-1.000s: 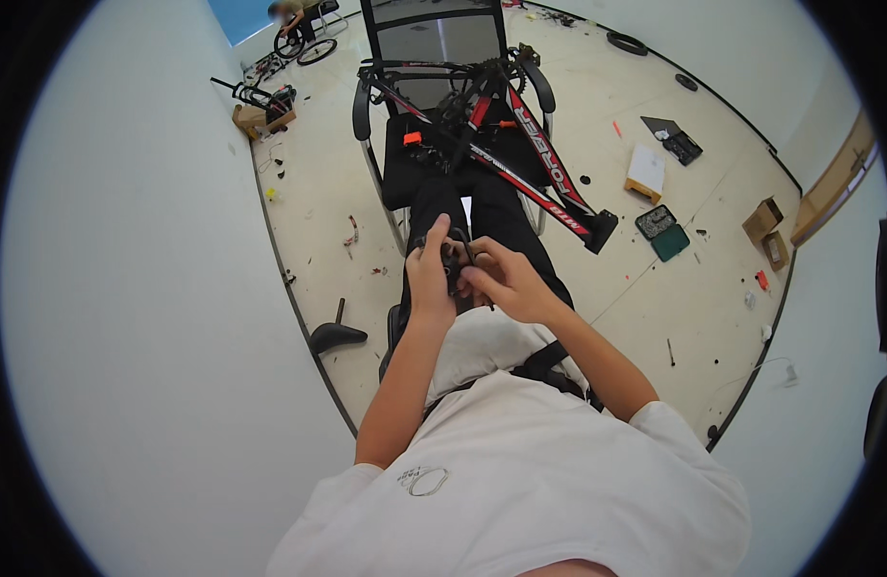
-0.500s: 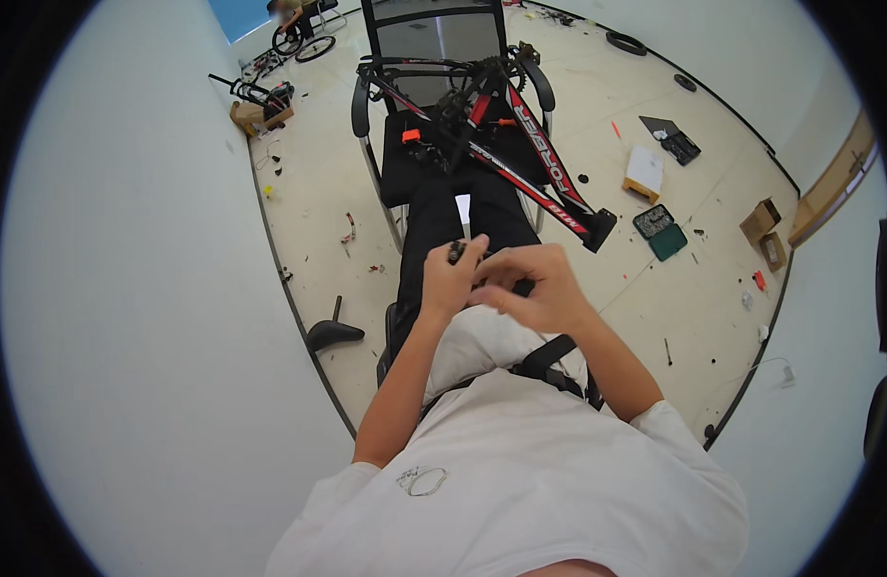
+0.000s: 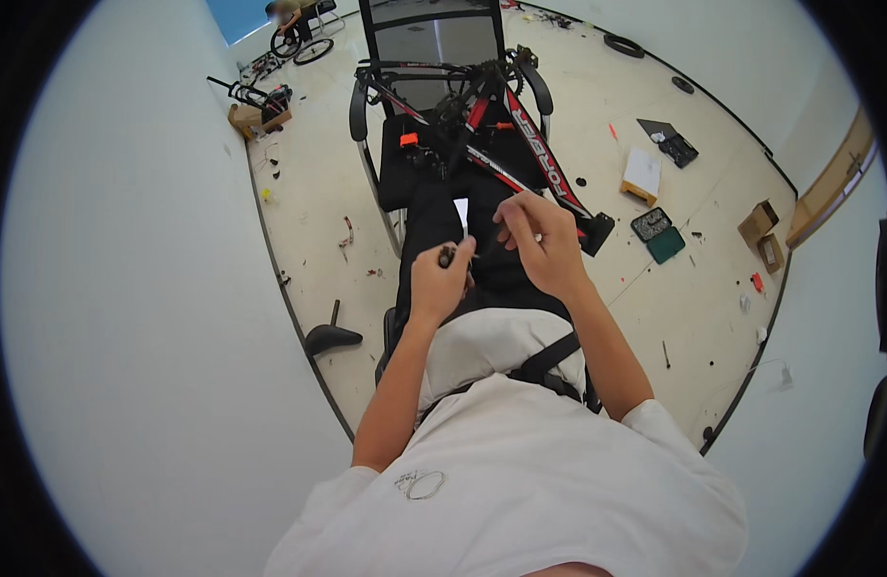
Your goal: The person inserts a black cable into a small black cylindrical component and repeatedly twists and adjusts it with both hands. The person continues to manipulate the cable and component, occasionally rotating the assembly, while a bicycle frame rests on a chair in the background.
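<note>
Above my lap, my left hand [image 3: 437,285] is wrapped round a small black part [image 3: 447,257] whose kind I cannot make out. Part of it pokes out between thumb and fingers. To its right and a little farther away, my right hand [image 3: 544,242] is raised with its fingers curled toward the thumb. A small pale spot shows at its fingers, too small to name. Past my knees a black, red and white bicycle frame [image 3: 535,144] lies across a black office chair [image 3: 395,188]. Small black parts and an orange piece [image 3: 409,140] rest on the seat.
A bicycle saddle [image 3: 332,337] lies on the floor at left. On the right are a green case [image 3: 665,245], a black tool case [image 3: 678,148], a white-topped box [image 3: 642,173] and cardboard boxes [image 3: 759,223]. Another person [image 3: 287,17] works by wheels at the far left.
My right hand has drawn away from my left hand, up and to the right, and its fingers have curled. My left hand has shifted slightly left and still grips the black part.
</note>
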`<move>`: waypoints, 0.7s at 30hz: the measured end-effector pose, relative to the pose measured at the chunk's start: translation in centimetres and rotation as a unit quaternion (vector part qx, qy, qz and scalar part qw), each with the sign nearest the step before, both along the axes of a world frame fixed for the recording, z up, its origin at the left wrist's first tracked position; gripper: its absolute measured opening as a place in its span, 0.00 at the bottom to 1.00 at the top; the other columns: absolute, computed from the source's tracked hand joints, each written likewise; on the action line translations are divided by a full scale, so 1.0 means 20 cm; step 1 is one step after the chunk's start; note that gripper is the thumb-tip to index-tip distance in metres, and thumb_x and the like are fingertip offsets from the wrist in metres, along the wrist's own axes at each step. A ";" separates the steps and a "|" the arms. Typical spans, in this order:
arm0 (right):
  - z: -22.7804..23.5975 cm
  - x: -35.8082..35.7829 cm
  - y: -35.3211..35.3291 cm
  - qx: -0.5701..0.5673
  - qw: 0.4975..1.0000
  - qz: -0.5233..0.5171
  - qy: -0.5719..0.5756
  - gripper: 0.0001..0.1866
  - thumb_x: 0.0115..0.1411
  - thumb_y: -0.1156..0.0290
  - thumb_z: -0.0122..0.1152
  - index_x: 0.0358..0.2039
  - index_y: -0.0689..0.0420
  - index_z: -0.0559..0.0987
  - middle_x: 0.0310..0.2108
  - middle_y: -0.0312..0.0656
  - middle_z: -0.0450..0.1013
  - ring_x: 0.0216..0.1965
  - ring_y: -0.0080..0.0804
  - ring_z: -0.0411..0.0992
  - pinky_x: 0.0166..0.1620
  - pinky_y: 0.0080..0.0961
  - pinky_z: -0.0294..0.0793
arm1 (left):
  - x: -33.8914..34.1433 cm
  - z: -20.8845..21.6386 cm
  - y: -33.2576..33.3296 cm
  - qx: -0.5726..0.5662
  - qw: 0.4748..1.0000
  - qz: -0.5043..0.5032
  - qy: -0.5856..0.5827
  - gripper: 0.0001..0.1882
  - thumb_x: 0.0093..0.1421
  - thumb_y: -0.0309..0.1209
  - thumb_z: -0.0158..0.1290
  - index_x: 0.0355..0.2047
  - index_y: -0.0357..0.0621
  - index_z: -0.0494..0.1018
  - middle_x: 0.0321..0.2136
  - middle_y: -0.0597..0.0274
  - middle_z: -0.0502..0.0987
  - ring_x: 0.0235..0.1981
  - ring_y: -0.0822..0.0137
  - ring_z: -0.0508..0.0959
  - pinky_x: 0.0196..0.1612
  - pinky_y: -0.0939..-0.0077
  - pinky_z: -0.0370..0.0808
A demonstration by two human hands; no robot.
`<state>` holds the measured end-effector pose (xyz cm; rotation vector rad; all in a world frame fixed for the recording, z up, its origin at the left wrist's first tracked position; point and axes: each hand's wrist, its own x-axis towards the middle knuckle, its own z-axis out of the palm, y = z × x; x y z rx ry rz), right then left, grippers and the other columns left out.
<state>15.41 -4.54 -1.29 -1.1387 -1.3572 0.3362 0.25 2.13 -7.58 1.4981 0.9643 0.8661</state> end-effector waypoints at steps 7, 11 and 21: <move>0.00 -0.13 -0.16 0.043 0.998 0.023 -0.040 0.05 0.61 0.80 0.54 0.33 0.64 0.78 0.21 0.41 0.72 0.18 0.24 0.70 0.23 0.20 0.68 | -0.01 0.03 -0.03 -0.011 0.998 0.018 -0.058 0.24 0.64 0.43 0.53 0.16 0.36 0.70 0.12 0.65 0.70 0.12 0.76 0.71 0.17 0.81 0.66; -0.10 -0.28 -0.22 0.037 0.966 0.162 -0.198 0.05 0.54 0.75 0.62 0.32 0.60 0.80 0.24 0.41 0.74 0.19 0.32 0.74 0.25 0.23 0.74 | -0.02 -0.01 0.05 -0.124 0.980 0.080 -0.136 0.26 0.62 0.48 0.51 0.16 0.40 0.67 0.13 0.63 0.70 0.09 0.72 0.69 0.10 0.80 0.61; -0.42 0.10 0.14 -0.173 0.970 0.153 0.079 0.18 0.63 0.72 0.54 0.52 0.65 0.74 0.36 0.43 0.78 0.35 0.24 0.77 0.37 0.22 0.77 | -0.12 0.20 0.00 -0.121 0.978 -0.125 -0.112 0.21 0.61 0.46 0.49 0.18 0.44 0.64 0.13 0.58 0.71 0.06 0.73 0.64 0.08 0.80 0.63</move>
